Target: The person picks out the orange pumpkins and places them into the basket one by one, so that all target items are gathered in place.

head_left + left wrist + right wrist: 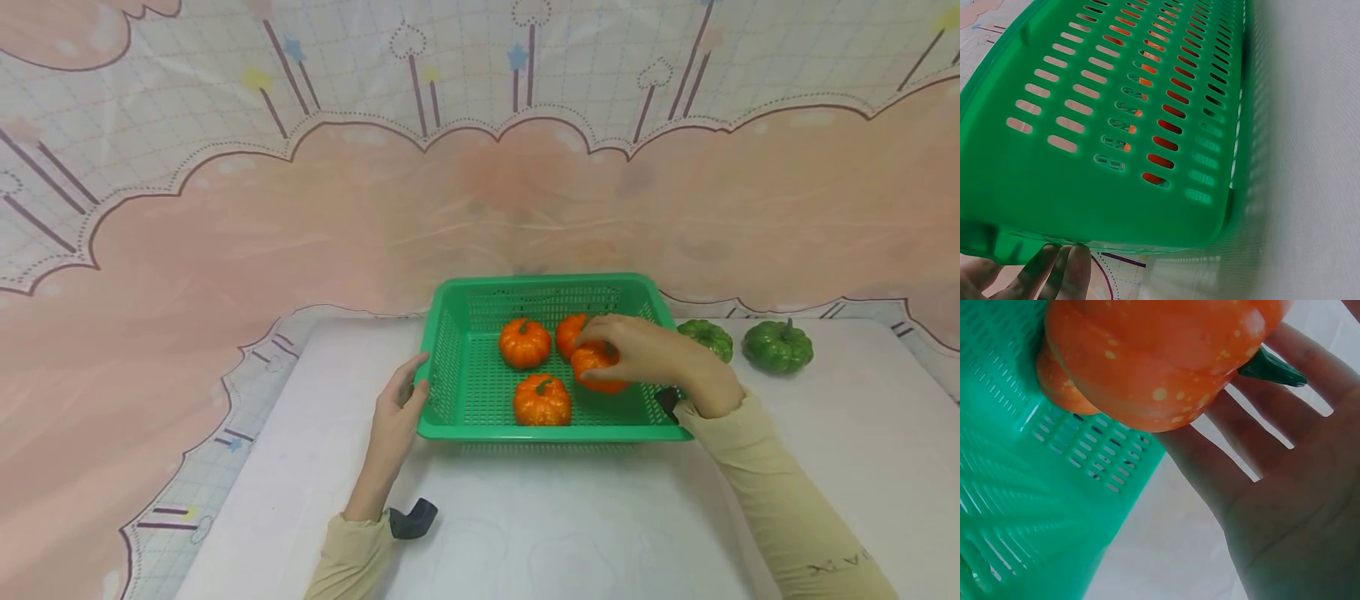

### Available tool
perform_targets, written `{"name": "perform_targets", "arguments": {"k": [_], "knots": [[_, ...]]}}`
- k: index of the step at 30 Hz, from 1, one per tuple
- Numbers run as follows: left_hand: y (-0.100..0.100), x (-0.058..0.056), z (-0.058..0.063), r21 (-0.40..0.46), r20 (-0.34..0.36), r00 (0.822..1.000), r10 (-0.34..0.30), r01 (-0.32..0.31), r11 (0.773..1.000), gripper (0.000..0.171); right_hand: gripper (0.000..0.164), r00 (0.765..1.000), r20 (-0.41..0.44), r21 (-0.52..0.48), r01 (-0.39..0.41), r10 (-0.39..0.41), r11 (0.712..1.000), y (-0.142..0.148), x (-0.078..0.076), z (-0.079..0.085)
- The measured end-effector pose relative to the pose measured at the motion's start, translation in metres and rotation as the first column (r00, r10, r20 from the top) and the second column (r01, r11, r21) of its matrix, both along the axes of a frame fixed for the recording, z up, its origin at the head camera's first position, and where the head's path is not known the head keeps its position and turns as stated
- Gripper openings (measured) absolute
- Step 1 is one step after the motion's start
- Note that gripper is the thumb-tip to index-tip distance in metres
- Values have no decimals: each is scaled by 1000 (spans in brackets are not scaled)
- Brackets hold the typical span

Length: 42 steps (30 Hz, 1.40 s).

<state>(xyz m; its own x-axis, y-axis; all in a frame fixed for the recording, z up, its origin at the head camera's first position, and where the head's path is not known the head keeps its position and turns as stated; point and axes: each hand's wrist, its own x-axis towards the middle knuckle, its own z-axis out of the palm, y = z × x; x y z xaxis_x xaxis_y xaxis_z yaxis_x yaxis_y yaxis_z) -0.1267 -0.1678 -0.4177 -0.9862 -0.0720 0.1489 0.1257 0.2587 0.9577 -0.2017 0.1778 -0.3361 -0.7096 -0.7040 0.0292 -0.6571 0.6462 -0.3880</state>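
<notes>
A green plastic basket [480,432] with slotted walls stands on the white table. My left hand [395,408] holds its left rim, thumb nearer me and fingers farther back; in the left wrist view, the fingertips [1075,275] show below the basket wall [1041,194]. Inside the basket, toward the right, my right hand [645,350] grips a small orange pumpkin [597,371], its green stem [1272,367] lying toward the palm. Three more orange pumpkins lie around it: one at the back [524,343], one in front [542,402], one partly hidden behind the fingers [570,333].
Two green pumpkins sit on the table right of the basket, one [707,338] partly behind my right wrist and another [777,346] farther right. A patterned pink and white cloth [360,217] hangs behind the table [525,525].
</notes>
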Motion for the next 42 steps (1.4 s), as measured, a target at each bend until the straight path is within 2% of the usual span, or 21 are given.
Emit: {"name": "perform_targets", "arguments": {"k": [8,15,26,42], "knots": [[0,0,0,-10,1,1000,7,-7,1000,41,47,998,67,24,20,-22,1000,-1,-4,-5],[0,0,2,-2,1,1000,-1,1,1000,42,45,998,70,23,-6,4,1000,-2,-6,-10],[0,1,2,5,0,1000,-1,1,1000,42,46,990,142,36,-17,12,999,-4,-7,-12],[1,2,3,-16,-4,1000,15,-15,1000,42,46,989,149,97,-20,5,995,-5,-5,-13]]}}
